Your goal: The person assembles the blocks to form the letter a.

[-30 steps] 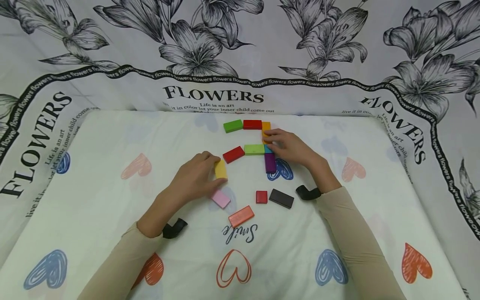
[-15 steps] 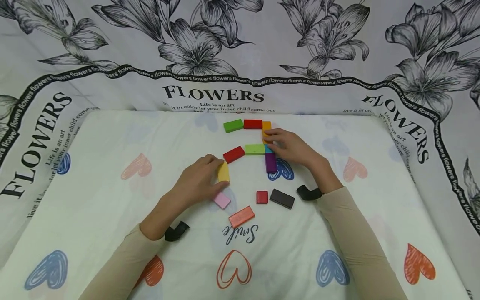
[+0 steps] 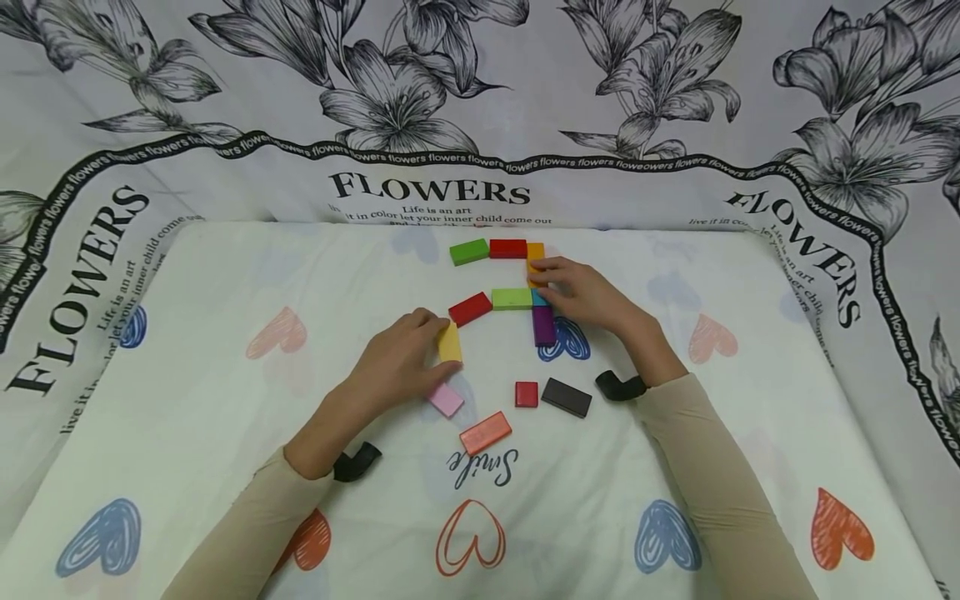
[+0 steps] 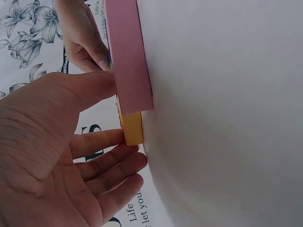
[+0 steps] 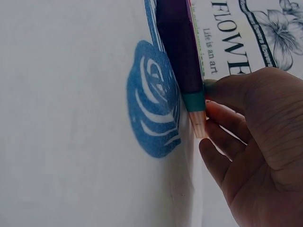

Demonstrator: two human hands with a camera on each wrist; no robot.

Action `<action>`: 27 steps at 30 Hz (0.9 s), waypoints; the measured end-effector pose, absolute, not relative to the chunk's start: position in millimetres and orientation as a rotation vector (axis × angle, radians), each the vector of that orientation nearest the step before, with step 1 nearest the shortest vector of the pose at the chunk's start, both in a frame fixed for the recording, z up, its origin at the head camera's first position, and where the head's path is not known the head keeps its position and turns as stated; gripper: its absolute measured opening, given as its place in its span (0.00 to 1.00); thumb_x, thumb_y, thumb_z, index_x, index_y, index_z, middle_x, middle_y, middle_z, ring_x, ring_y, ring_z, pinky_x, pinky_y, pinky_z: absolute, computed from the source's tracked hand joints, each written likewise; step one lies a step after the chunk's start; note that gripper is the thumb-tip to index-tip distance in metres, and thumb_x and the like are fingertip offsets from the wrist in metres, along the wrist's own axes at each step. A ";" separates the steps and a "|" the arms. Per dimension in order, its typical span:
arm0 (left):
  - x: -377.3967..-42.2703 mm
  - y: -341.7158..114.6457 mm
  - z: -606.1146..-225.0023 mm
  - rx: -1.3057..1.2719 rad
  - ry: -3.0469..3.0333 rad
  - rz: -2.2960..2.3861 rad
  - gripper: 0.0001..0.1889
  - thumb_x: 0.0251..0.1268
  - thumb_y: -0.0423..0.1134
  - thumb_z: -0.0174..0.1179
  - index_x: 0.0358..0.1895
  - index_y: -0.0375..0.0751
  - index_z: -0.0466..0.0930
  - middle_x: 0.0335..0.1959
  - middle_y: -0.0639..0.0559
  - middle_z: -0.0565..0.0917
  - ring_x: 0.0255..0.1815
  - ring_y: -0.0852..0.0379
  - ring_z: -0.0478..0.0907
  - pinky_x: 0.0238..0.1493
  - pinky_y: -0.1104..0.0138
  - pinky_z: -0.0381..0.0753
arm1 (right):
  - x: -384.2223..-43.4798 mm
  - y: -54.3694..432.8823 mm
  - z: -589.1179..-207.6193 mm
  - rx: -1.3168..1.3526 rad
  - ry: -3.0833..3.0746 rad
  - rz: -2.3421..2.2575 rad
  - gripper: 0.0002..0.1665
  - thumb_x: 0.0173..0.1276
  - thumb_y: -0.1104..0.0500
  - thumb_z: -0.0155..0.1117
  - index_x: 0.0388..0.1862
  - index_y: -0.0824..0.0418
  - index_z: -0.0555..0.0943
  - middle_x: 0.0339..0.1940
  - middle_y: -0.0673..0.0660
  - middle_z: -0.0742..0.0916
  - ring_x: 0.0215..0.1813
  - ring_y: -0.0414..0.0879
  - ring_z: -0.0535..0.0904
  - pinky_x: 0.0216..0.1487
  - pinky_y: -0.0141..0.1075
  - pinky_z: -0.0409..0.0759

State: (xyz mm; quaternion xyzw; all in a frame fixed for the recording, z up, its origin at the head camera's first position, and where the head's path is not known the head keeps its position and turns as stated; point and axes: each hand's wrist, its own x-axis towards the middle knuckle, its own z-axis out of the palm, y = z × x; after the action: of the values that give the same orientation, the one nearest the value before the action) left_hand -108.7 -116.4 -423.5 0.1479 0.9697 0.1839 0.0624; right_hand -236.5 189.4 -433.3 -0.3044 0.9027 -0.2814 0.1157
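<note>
My left hand (image 3: 397,358) pinches a yellow block (image 3: 449,343) lengthwise, thumb at its near end and fingers at its far end. That block stands just short of the left end of a red block (image 3: 470,308). Under the thumb lies a pink block (image 3: 447,400), partly covered in the head view. My right hand (image 3: 585,292) holds an orange block (image 3: 535,250) at the right of the row, with its thumb against a small blue block (image 3: 538,297). A purple block (image 3: 543,327) and a light green block (image 3: 512,299) adjoin the blue one.
At the far side a dark red block (image 3: 507,249) and a green block (image 3: 469,252) continue the line leftward. Nearer me lie a small red square block (image 3: 527,394), a black block (image 3: 567,397) and a coral block (image 3: 485,432) on the printed cloth (image 3: 570,508).
My left hand has shifted slightly to the right and toward me with the yellow block. The right hand and the other blocks stay as they were.
</note>
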 end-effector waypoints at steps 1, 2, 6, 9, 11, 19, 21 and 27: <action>-109.0 -115.8 -424.2 0.447 2.932 0.553 0.36 0.64 0.53 0.74 0.70 0.38 0.78 0.65 0.41 0.81 0.63 0.45 0.81 0.63 0.51 0.88 | -236.5 190.0 -433.1 -0.893 2.644 -0.820 0.24 0.82 0.58 0.60 0.72 0.63 0.80 0.80 0.62 0.76 0.85 0.63 0.64 0.85 0.58 0.63; -109.3 -115.2 -424.5 0.449 2.935 0.551 0.36 0.63 0.53 0.74 0.70 0.38 0.78 0.64 0.41 0.82 0.63 0.45 0.81 0.62 0.51 0.88 | -236.8 190.4 -433.1 -0.893 2.645 -0.817 0.24 0.81 0.58 0.60 0.71 0.63 0.80 0.79 0.62 0.76 0.85 0.62 0.65 0.85 0.58 0.63; -110.5 -113.0 -423.3 0.459 2.947 0.541 0.35 0.63 0.53 0.75 0.69 0.38 0.79 0.63 0.41 0.82 0.62 0.45 0.81 0.62 0.51 0.88 | -237.7 191.3 -431.7 -0.904 2.650 -0.806 0.24 0.81 0.58 0.60 0.71 0.63 0.80 0.79 0.62 0.76 0.84 0.62 0.66 0.85 0.58 0.64; -111.5 -111.5 -421.0 0.464 2.945 0.543 0.35 0.64 0.53 0.74 0.69 0.38 0.79 0.63 0.41 0.82 0.62 0.45 0.81 0.62 0.51 0.88 | -238.2 192.1 -430.9 -0.899 2.652 -0.805 0.24 0.81 0.58 0.60 0.71 0.63 0.80 0.79 0.62 0.77 0.84 0.61 0.66 0.85 0.57 0.65; -112.1 -110.6 -420.2 0.463 2.937 0.545 0.35 0.64 0.54 0.74 0.69 0.38 0.79 0.63 0.41 0.82 0.62 0.45 0.81 0.62 0.51 0.88 | -239.1 193.2 -432.0 -0.898 2.653 -0.802 0.23 0.81 0.58 0.60 0.71 0.63 0.80 0.79 0.61 0.77 0.84 0.61 0.66 0.85 0.57 0.65; -109.7 -112.5 -422.7 0.450 2.939 0.536 0.35 0.65 0.53 0.73 0.69 0.35 0.78 0.62 0.40 0.82 0.61 0.44 0.81 0.61 0.50 0.88 | -240.1 189.2 -433.0 -0.892 2.619 -0.833 0.23 0.82 0.58 0.60 0.72 0.63 0.80 0.80 0.62 0.76 0.85 0.62 0.64 0.86 0.58 0.63; -108.7 -112.6 -423.5 0.451 2.938 0.538 0.35 0.65 0.53 0.73 0.69 0.36 0.78 0.62 0.40 0.82 0.61 0.45 0.81 0.61 0.51 0.88 | -239.4 189.4 -433.9 -0.888 2.621 -0.825 0.24 0.82 0.58 0.59 0.72 0.63 0.80 0.80 0.62 0.76 0.85 0.62 0.64 0.85 0.58 0.63; -109.3 -112.2 -422.3 0.459 2.950 0.526 0.34 0.65 0.53 0.73 0.68 0.35 0.78 0.63 0.40 0.82 0.61 0.45 0.81 0.61 0.51 0.88 | -240.0 190.9 -434.8 -0.908 2.638 -0.824 0.23 0.82 0.58 0.59 0.71 0.63 0.80 0.79 0.61 0.77 0.84 0.61 0.66 0.85 0.57 0.64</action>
State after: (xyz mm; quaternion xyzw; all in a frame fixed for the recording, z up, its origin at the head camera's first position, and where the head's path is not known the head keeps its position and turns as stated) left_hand -109.3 -112.2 -422.3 0.1513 0.9716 0.1732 0.0550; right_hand -240.0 190.9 -434.8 -0.3101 0.9007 -0.2812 0.1159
